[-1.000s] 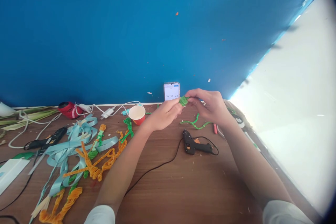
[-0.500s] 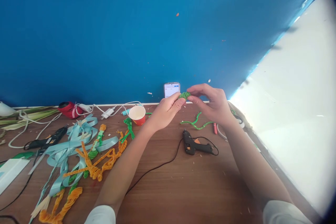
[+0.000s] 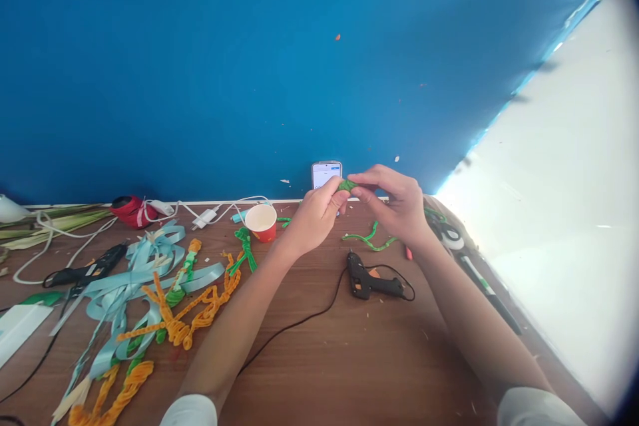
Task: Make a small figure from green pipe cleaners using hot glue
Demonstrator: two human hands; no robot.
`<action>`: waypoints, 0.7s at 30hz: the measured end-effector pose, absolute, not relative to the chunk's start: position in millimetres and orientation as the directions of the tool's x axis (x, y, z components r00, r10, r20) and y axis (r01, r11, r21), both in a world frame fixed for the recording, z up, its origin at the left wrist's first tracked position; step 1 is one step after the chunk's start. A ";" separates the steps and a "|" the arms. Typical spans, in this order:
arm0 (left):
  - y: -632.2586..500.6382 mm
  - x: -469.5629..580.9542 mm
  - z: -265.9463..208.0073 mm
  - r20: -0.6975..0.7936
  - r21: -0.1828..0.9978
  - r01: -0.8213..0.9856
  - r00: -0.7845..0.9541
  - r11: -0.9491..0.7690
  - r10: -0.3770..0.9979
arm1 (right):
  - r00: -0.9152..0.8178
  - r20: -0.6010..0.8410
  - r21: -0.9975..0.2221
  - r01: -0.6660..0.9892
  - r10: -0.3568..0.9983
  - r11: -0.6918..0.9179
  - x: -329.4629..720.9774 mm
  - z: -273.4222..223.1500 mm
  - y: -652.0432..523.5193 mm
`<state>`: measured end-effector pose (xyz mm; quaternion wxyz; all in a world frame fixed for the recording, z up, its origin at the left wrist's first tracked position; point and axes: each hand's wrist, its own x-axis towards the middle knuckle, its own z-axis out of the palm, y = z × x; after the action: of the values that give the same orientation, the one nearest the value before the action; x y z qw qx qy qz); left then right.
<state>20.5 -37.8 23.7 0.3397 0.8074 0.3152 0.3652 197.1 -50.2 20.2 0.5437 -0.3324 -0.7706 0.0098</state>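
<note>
Between my two hands, over the back of the table, is a small wound piece of green pipe cleaner (image 3: 346,185). My left hand (image 3: 319,210) pinches it from the left, thumb on the near side. From the right, the fingertips of my right hand (image 3: 392,200) close on its other end. Parts of the piece are hidden by my fingers. Below the hands a black hot glue gun (image 3: 372,279) lies on its side. Loose green pipe cleaners (image 3: 372,239) lie behind it. A phone (image 3: 327,174) leans against the wall, partly covered by my left hand.
A red paper cup (image 3: 261,223) stands left of my forearm. Light blue ribbon (image 3: 114,293), orange pipe cleaners (image 3: 174,323) and a second glue gun (image 3: 90,269) crowd the left side. The blue wall (image 3: 249,80) rises behind the table; a black cord (image 3: 294,323) crosses it.
My right hand has shifted slightly left and down, closer to my left hand, so less of the green piece shows. The left hand stays nearly where it was.
</note>
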 end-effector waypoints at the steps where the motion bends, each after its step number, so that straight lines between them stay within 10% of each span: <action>1: -37.8 20.2 23.8 0.377 0.774 0.262 0.542 -0.577 0.752 | -0.198 0.831 -0.365 0.511 0.520 0.778 197.3 19.9 -50.3; 12: -33.6 14.9 22.5 0.361 0.536 0.502 0.590 -0.678 0.722 | -0.334 0.689 -0.354 0.619 0.644 0.700 203.6 26.8 -48.2; 21: -35.7 15.2 20.7 0.401 0.196 0.641 0.638 -0.742 0.657 | -0.238 0.448 -0.665 0.555 0.862 0.499 203.7 29.1 -48.7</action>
<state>15.2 -35.7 20.7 0.0178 0.9049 0.3588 0.2284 203.7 -48.7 29.1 0.4074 -0.4637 -0.7640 0.1881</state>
